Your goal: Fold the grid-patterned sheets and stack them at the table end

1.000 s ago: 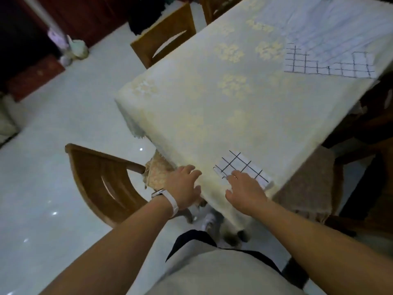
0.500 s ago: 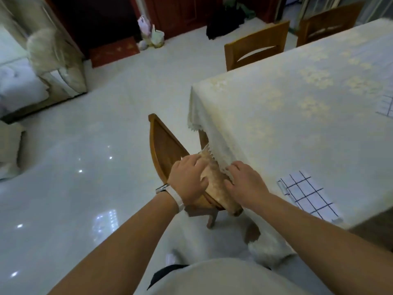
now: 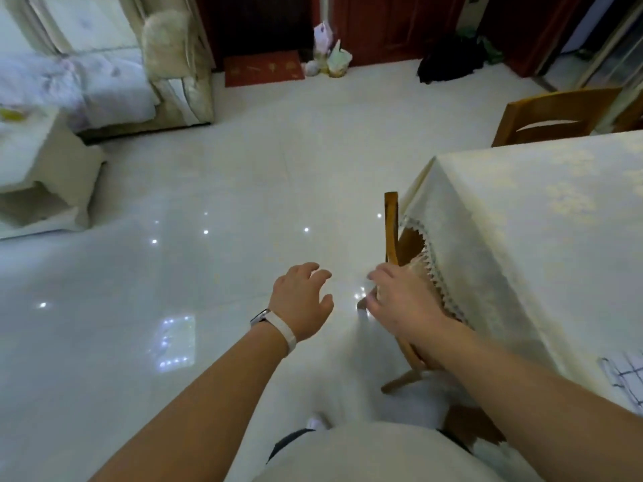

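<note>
**A:** How are the hands held?

**B:** The left hand (image 3: 302,302) hangs over the floor, well off the table's (image 3: 542,259) corner. Its palm faces down and its fingers are spread loose and a little bent, holding nothing. A white band (image 3: 283,330) wraps its wrist. The right hand (image 3: 400,300) reaches to the chair (image 3: 391,231) at the table's end. It lies on the cushion (image 3: 419,267), just beside the hanging edge of the cloth.

**A:** Does it grip the cushion?

**B:** I cannot tell. Its fingers bend over the cushion's edge, but motion smears them, so a grip and a mere rest look alike.

**A:** What is everything made of?

**B:** The chair is orange-brown wood with a curved back rail. The cushion looks tan and rough-woven. The table wears a cream cloth with a faint flower pattern and a scalloped lace trim (image 3: 433,273). The floor (image 3: 208,203) beyond the table is glossy white tile with spots of reflected light.

**A:** And the grid sheet?

**B:** One sheet (image 3: 622,377), white with dark lines and seemingly folded, lies flat on the table's near side. The picture's right edge cuts most of it off. It is well apart from both hands.

**A:** Anything else hard to see?

**B:** The right forearm hides the chair's seat. A second wooden chair (image 3: 556,116) on the table's far side shows only its back.
</note>
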`<state>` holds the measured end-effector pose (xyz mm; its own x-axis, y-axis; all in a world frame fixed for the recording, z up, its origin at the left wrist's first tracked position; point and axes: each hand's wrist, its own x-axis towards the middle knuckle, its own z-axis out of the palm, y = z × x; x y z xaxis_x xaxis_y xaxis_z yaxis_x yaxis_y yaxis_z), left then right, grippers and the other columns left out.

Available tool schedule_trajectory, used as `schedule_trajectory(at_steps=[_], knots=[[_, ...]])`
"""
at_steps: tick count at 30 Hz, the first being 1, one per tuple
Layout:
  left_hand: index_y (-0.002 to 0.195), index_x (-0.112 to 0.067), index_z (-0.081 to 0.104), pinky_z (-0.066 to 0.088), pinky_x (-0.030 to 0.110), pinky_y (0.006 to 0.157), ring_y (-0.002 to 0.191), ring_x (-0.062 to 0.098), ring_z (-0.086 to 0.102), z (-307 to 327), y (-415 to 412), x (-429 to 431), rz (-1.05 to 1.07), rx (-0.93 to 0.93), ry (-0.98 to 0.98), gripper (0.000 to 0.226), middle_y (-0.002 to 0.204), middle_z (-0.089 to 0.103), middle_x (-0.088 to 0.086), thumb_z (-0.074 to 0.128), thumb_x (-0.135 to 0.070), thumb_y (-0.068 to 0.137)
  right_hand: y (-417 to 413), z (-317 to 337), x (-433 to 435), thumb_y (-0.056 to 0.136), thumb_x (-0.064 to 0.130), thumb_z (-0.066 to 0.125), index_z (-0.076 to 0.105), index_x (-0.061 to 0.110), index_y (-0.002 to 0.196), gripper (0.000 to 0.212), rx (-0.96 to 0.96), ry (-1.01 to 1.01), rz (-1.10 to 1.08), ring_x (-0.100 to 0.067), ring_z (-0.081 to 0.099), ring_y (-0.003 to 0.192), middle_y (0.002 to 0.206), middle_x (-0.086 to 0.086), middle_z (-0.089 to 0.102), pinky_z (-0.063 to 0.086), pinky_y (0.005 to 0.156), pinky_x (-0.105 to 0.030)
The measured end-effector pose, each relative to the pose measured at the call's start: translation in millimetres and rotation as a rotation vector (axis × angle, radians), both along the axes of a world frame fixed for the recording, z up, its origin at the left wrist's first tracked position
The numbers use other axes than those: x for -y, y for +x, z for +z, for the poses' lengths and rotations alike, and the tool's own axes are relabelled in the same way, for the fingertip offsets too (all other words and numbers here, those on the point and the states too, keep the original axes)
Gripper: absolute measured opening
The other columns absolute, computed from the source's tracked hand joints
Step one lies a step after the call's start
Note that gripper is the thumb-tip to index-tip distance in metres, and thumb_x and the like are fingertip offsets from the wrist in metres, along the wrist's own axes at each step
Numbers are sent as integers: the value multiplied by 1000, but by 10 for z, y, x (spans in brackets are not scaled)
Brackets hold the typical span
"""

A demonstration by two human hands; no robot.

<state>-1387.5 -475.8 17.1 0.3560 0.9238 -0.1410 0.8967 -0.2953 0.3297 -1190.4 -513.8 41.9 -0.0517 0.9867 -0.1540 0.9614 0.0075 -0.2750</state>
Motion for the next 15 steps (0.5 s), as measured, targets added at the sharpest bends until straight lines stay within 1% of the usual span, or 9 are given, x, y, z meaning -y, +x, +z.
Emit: schedule_trajectory(at_steps=[3,5,8,12,15], knots=[[136,-28,49,34,40,106,133,21,37,-57,-423,-62,66,12,-32,46,146,43,-1,49,-41,91,-277,-22,-143,94,42,50,51,24,136,45,12,-45,61,-16,49,122,140,6,48,43,102,-35],[136,-28,48,33,40,107,133,20,37,-80,-664,-121,146,49,-45,46,146,42,-2,50,-41,92,-438,-47,-254,94,42,49,50,23,136,46,12,-75,105,-16,48,123,140,6,47,44,103,-36],[135,-27,49,31,40,108,134,20,36,-89,-941,-205,238,80,-42,45,146,42,-2,51,-40,92,-616,-82,-481,96,41,46,48,23,138,46,20,-104,161,-17,46,126,142,5,45,43,102,-36],[133,-28,51,32,40,107,133,21,37,-150,-1216,-341,303,66,-67,43,145,44,-1,52,-40,91,-863,-143,-902,96,37,47,48,19,138,45,-18,-125,174,-21,45,126,143,0,44,40,104,-35],[133,-29,51,31,40,108,133,20,36,-253,-1343,-512,326,34,-108,43,146,42,-2,51,-41,92,-993,-258,-1208,97,37,47,48,19,137,45,-50,-141,195,-20,46,125,143,1,44,40,102,-34]])
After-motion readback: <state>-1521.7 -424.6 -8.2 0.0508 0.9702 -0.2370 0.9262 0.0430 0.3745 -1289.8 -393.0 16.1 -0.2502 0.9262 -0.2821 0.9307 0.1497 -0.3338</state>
